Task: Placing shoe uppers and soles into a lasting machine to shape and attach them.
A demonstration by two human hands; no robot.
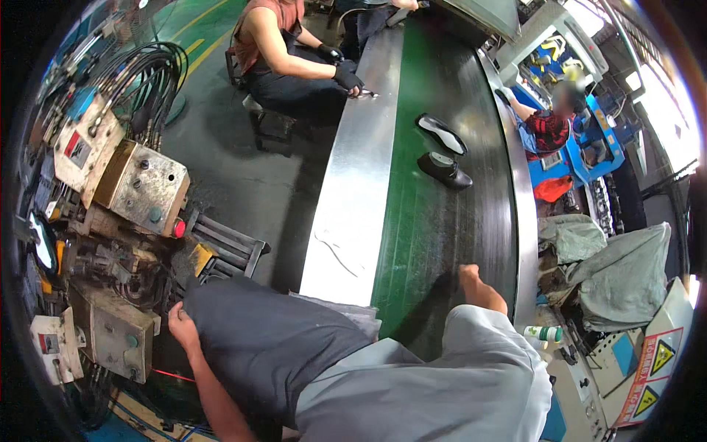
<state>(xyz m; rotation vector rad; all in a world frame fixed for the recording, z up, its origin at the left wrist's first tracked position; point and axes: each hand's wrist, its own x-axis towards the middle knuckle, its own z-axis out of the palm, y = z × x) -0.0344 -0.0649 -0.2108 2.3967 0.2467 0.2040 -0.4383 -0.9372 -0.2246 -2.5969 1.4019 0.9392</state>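
My left hand [184,326] hangs beside my dark-clothed knee, next to the worn machine at the left. Its fingers are loosely bent and apart, with nothing visible in them. My right hand [471,277] reaches out past my grey sleeve above the conveyor belt [412,258]; its fingers are turned from view. Farther up the belt lie two black shoes, both beyond my right hand's reach. One shoe [442,134] shows a pale white face, and the nearer shoe [446,171] sits with its opening upward. Neither hand touches them.
A metal ledge [353,184] with a thin pale cord [337,250] borders the belt. At left stand control boxes [143,188] and a dark stool [228,243]. A gloved co-worker [287,62] sits at the ledge, another person [549,129] across the belt. Cloth-covered equipment [622,283] stands right.
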